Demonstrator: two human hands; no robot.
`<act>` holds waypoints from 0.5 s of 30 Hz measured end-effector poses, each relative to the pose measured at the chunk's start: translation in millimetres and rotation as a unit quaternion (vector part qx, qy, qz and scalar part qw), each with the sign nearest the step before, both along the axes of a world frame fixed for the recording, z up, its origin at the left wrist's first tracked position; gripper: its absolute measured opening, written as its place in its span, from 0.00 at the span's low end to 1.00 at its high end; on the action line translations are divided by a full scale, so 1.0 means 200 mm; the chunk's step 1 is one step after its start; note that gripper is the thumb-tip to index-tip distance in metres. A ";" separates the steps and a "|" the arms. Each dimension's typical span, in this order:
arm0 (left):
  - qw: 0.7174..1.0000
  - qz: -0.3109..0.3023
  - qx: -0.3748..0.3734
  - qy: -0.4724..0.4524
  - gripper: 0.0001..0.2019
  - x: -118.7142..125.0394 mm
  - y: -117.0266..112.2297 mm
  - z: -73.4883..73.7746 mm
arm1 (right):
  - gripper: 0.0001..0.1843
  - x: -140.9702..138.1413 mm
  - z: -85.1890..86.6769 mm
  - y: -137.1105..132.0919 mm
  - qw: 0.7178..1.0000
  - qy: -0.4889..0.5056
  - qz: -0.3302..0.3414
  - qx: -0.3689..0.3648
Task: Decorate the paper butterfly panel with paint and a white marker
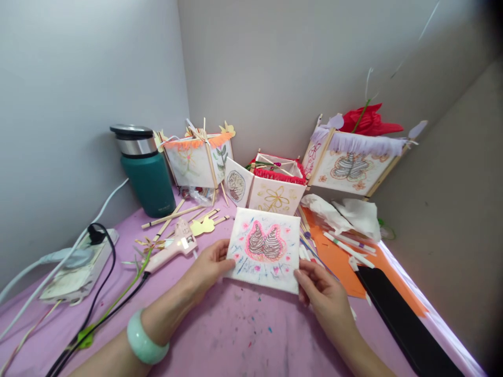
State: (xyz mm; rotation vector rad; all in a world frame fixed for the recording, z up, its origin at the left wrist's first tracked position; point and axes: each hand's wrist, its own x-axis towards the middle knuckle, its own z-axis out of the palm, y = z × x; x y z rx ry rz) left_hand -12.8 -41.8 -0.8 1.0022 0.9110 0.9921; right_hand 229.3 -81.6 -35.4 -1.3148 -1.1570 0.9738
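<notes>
Between both hands I hold a white panel with a pink and brown butterfly-like drawing, tilted to face me above the table. My left hand pinches its left edge, thumb on the front. On the right edge, my right hand grips with the thumb in front and fingers behind. Just beyond the panel stands a box-shaped lantern with red fringe and a yellow flower drawing. A smaller panel with a dark oval drawing leans at its left side. The hidden fingertips lie behind the panel I hold.
A pink glue gun, wooden sticks and a green tumbler are left. Cables run from a power strip. Two more lanterns stand behind, one orange-fringed, one purple-fringed. Orange paper and a black phone-like slab lie right.
</notes>
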 end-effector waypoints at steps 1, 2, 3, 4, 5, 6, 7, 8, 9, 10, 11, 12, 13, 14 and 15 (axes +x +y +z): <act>1.000 0.000 -0.002 0.001 0.24 0.00 0.00 0.00 | 0.24 0.00 0.00 0.00 1.000 0.002 0.002 -0.001; 1.000 0.000 -0.005 0.002 0.23 0.00 0.00 0.00 | 0.23 0.00 0.00 0.00 1.000 0.001 0.005 -0.001; 1.000 0.001 -0.008 0.003 0.22 0.00 0.00 0.00 | 0.23 0.01 0.00 0.00 1.000 -0.002 0.007 -0.001; 1.000 0.002 -0.011 0.004 0.22 0.00 0.00 0.01 | 0.22 0.01 -0.01 0.00 1.000 -0.006 0.009 0.000; 1.000 0.004 -0.014 0.003 0.22 0.00 0.00 0.01 | 0.21 0.01 -0.02 0.00 1.000 -0.008 0.011 0.001; 1.000 0.006 -0.017 0.003 0.22 0.00 0.00 0.01 | 0.21 0.01 -0.02 0.00 1.000 -0.010 0.016 0.003; 1.000 0.007 -0.019 0.001 0.23 0.00 0.00 0.01 | 0.20 0.02 -0.03 0.00 1.000 -0.012 0.021 0.005; 1.000 0.009 -0.021 0.000 0.23 0.01 0.00 0.01 | 0.20 0.02 -0.03 0.00 1.000 -0.013 0.026 0.007; 1.000 0.011 -0.022 0.000 0.23 0.01 0.00 0.02 | 0.19 0.02 -0.03 0.00 0.999 -0.015 0.030 0.008; 1.000 0.013 -0.023 0.000 0.23 0.01 0.00 0.02 | 0.19 0.02 -0.03 0.00 0.999 -0.016 0.034 0.009; 1.000 0.017 -0.023 0.001 0.23 0.01 0.00 0.02 | 0.19 0.01 -0.03 -0.01 0.999 -0.019 0.038 0.010; 1.000 0.020 -0.023 0.002 0.23 0.01 -0.01 0.02 | 0.19 0.01 -0.03 -0.01 0.999 -0.020 0.039 0.010; 1.000 0.022 -0.022 0.003 0.23 0.01 -0.01 0.02 | 0.19 0.01 -0.02 -0.01 0.999 -0.022 0.038 0.010; 1.000 0.022 -0.020 0.005 0.23 0.01 -0.01 0.02 | 0.19 0.01 -0.01 -0.01 0.999 -0.024 0.036 0.011; 1.000 0.023 -0.016 0.009 0.22 0.01 -0.01 0.02 | 0.19 0.01 0.00 -0.01 0.999 -0.026 0.035 0.010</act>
